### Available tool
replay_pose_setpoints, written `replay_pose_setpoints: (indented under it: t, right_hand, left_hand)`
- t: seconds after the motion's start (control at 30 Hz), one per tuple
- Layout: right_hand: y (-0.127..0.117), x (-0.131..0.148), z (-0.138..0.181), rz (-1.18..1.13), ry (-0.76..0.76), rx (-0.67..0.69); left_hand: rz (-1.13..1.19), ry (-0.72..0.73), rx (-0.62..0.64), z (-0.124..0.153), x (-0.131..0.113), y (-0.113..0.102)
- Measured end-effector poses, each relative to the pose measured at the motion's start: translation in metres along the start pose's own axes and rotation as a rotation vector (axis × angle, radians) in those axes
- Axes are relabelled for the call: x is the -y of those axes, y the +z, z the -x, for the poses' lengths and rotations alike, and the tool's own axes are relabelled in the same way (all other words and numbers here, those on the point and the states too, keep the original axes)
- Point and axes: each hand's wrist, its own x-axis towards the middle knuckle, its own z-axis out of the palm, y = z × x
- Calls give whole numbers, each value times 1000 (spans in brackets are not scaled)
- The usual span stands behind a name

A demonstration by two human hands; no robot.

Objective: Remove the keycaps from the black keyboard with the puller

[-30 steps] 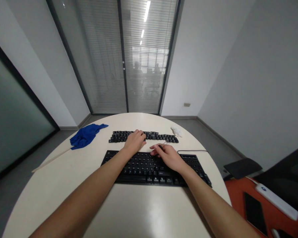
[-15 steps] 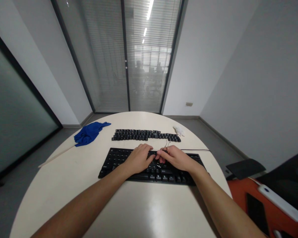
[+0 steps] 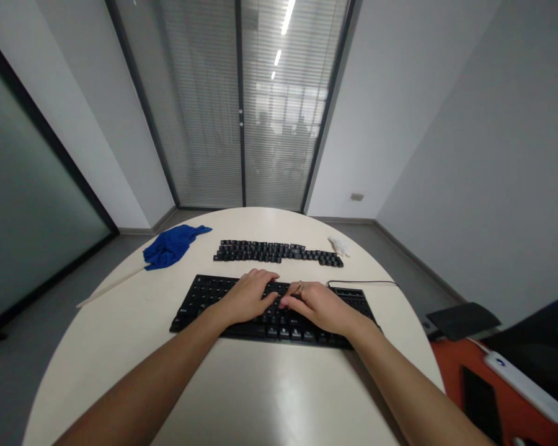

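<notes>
Since a second ago the left hand (image 3: pixel 248 298) has come back from the row of loose keys (image 3: pixel 279 252) and now lies on the keyboard (image 3: pixel 199 296), close beside the right hand (image 3: pixel 320 305).

The view looks down over two bare forearms onto a round cream table (image 3: pixel 260 384). The black keyboard sits across the middle of the table, its cable (image 3: pixel 367 283) running toward the right edge.

The left hand rests palm down on the middle keys, fingers loosely bent, with nothing visibly held. The right hand's fingertips are drawn together on the keys, almost touching the left hand's. A thin wire loop (image 3: pixel 300 287) shows just above them; whether the fingers grip it cannot be told.

The loose keys lie in a long band between the keyboard and the far edge, bare on the table. No box, tray or bowl is in sight. A crumpled blue cloth (image 3: pixel 172 246) lies toward the far left edge, with a pale stick (image 3: pixel 109 287) reaching from it past the left edge. A small white wad (image 3: pixel 339 246) lies at the right end of the band.

The keyboard looks light, flat and stiff, probably best lifted by its two short ends. The loose keys look small, hard and easily scattered.
</notes>
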Motion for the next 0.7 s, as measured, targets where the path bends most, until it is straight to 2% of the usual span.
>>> replay_pose_setpoints:
  t: [0.2, 0.37, 0.53, 0.7]
  right_hand:
    - [5, 4, -5, 142, -14, -25]
    - [11, 7, -7, 124, -29, -19]
    - [10, -3, -4, -143, 73, -110]
    - [4, -14, 2, -390, 121, -136]
  left_hand:
    - [41, 87, -24, 2, -1, 3]
    - [39, 107, -15, 2, -2, 1]
    - [39, 103, -13, 2, -4, -1]
    - [42, 98, -18, 2, -5, -2]
